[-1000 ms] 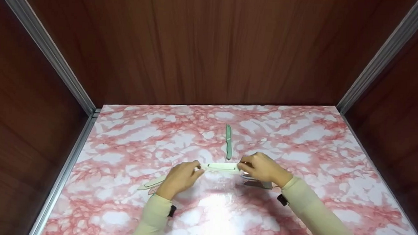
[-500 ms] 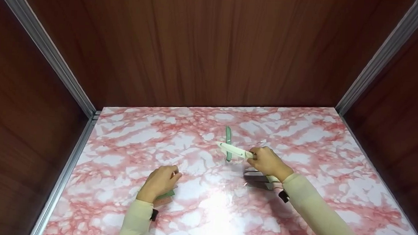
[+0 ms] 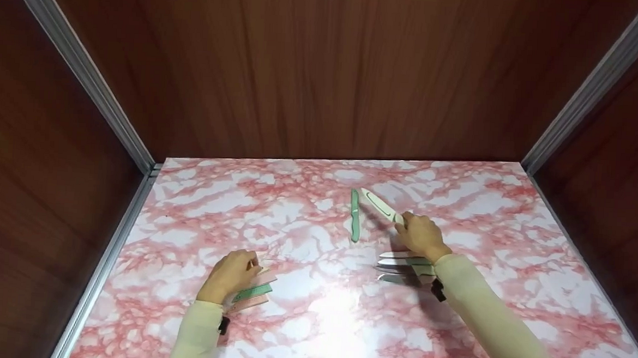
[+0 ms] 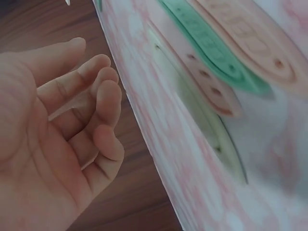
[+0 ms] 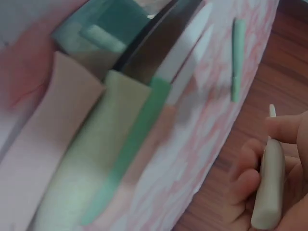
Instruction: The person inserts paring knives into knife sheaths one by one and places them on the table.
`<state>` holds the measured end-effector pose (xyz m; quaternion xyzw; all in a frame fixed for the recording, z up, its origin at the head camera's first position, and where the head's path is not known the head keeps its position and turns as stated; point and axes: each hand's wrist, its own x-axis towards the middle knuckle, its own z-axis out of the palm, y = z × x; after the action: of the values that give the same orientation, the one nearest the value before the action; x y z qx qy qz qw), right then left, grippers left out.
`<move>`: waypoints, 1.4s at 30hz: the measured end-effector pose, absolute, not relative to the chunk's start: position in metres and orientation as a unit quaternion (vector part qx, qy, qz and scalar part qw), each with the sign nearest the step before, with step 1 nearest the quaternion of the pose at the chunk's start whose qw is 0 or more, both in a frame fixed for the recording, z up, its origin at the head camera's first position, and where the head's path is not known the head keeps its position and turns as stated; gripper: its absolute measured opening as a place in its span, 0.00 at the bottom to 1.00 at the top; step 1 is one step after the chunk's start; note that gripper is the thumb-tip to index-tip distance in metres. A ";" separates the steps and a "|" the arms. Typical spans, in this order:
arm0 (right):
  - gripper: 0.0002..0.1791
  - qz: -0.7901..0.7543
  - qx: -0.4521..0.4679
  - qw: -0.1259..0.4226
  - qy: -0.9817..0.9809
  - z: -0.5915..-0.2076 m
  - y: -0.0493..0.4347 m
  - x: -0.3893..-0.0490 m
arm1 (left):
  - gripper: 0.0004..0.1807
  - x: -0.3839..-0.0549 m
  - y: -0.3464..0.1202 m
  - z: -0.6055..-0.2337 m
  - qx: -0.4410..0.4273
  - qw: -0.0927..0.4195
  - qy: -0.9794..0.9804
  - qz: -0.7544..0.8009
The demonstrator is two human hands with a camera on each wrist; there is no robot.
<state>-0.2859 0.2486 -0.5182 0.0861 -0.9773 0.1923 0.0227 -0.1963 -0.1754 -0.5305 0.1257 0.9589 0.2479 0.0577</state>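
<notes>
My right hand (image 3: 422, 236) grips the cream handle (image 5: 269, 187) of a knife. A cream blade cover (image 3: 379, 204) with a curved slot is over its blade, pointing to the back left. Right beside its tip lies a green knife (image 3: 355, 219) in a green cover. My left hand (image 3: 231, 275) holds nothing, its fingers loosely bent. It hovers over loose blade covers: a green one (image 3: 253, 292), an orange-pink one (image 4: 260, 43), a pink one with holes (image 4: 211, 91) and a cream one (image 4: 207, 113). In the head view the hand partly hides them.
Several bare knives (image 3: 396, 262) lie in a row below my right wrist, blades to the left. Their handles, among them a green one (image 5: 130, 144) and a pink one (image 5: 53, 130), are partly hidden in the head view. Wood-look panels (image 3: 324, 75) enclose the marbled table (image 3: 307, 200).
Both hands held the covered cream knife at first. My left hand has let go and moved left over the covers. My right hand has carried the knife back and right, beside the green knife.
</notes>
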 end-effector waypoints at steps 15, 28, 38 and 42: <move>0.15 0.252 -0.021 -0.029 -0.967 -0.534 0.248 -0.297 | 0.08 -0.197 -0.184 -0.556 0.114 0.028 0.973 0.198; 0.17 0.250 -0.030 -0.023 -0.967 -0.542 0.218 -0.304 | 0.07 -0.197 -0.187 -0.557 0.128 0.029 0.973 0.189; 0.14 0.228 -0.054 -0.045 -0.971 -0.541 0.204 -0.311 | 0.07 -0.203 -0.185 -0.558 0.139 0.006 0.975 0.175; 0.13 0.216 -0.049 -0.034 -0.975 -0.544 0.201 -0.314 | 0.07 -0.206 -0.183 -0.558 0.140 0.003 0.975 0.171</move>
<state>-0.3142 0.2010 -0.5437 -0.0486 -0.9746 0.2157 -0.0343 -0.2060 -0.1829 -0.5581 0.1397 0.9753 0.1709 0.0027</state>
